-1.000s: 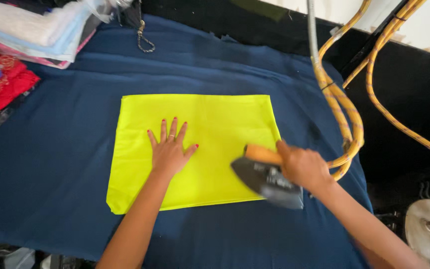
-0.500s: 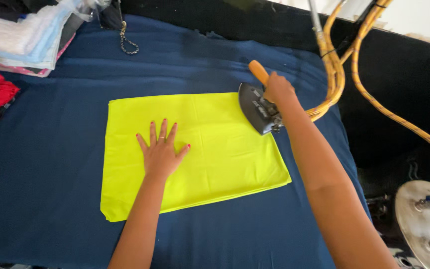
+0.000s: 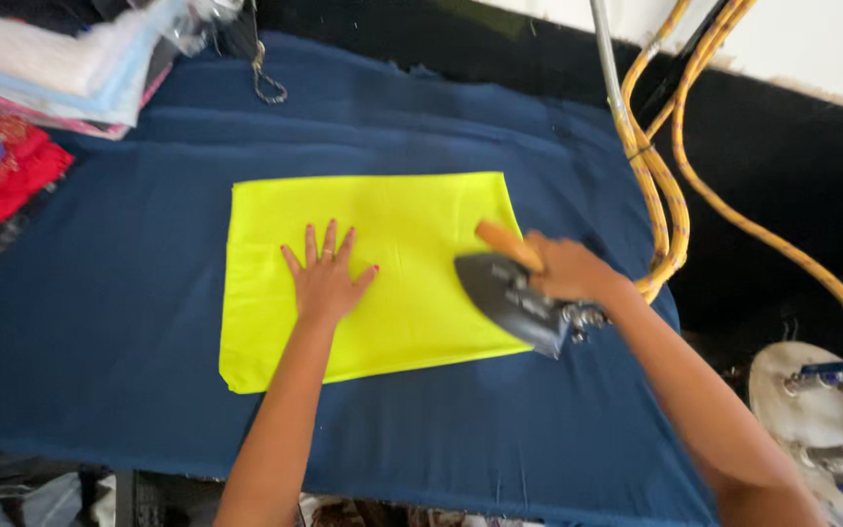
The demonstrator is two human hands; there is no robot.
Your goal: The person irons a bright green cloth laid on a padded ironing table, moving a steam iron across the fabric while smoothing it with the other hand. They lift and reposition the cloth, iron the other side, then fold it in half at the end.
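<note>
Yellow cloth (image 3: pixel 382 244) lies flat near the middle of the bench (image 3: pixel 100 322), which is covered in dark blue fabric; the cloth's long axis runs left to right, roughly parallel to the bench's near edge. Left hand (image 3: pixel 326 281) rests palm down on the left-centre of the cloth, fingers (image 3: pixel 329 244) spread and open, pointing toward the far edge, gripping nothing. Right hand (image 3: pixel 563 268) is closed around the wooden handle (image 3: pixel 507 246) of a dark iron (image 3: pixel 511 303). The iron sits on the cloth's right portion, overlapping its right edge, nose pointing left toward the left hand; the two are near but apart, with bare yellow cloth between them. The right hand is the nearer to the iron and the cloth's right edge; the left holds down the opposite half. The iron is motion-blurred. Yellow braided hoses (image 3: pixel 670 195) hang at the bench's right edge, just beyond the iron. Folded fabrics (image 3: pixel 41 68) are stacked at the far left corner. A pale iron rest (image 3: pixel 822 420) stands off the bench's right side.
</note>
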